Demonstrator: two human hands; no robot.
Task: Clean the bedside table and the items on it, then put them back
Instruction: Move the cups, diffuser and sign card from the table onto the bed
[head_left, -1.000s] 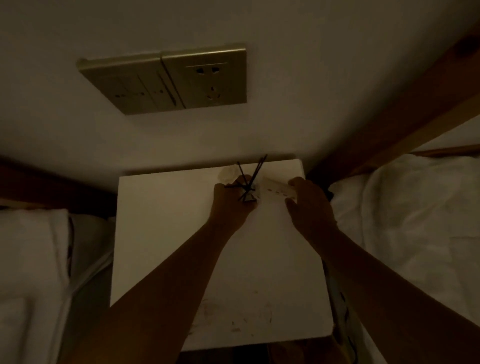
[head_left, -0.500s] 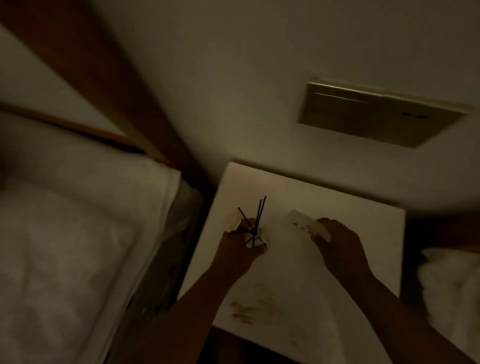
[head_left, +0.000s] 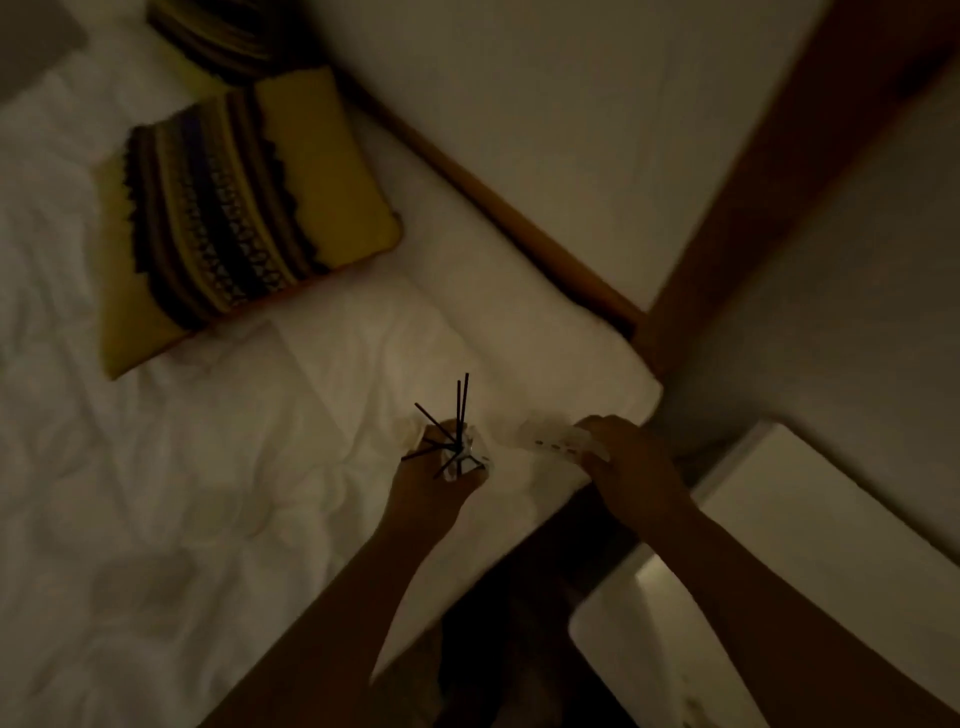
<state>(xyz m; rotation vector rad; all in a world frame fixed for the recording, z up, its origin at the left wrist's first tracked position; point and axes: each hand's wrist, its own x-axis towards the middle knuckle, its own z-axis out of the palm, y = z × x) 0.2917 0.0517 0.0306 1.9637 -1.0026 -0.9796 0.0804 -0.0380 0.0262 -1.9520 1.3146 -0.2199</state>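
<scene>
While dim light falls across a white bed (head_left: 208, 493), a person's left hand (head_left: 434, 483) grips a small reed diffuser (head_left: 460, 457), its dark sticks (head_left: 460, 410) fanning upward above the knuckles. Just beside it, the right hand (head_left: 631, 467) pinches a pale flat remote-like item (head_left: 558, 444), too dim to identify. Both objects hang over the bedding. Right of that hand stands the white bedside table (head_left: 810, 519); a yellow patterned cushion (head_left: 234, 218) lies beyond the left hand.

A dim bedroom: a white-sheeted bed (head_left: 208, 493) with a patterned cushion (head_left: 234, 218) beside a white bedside table (head_left: 810, 545).
</scene>
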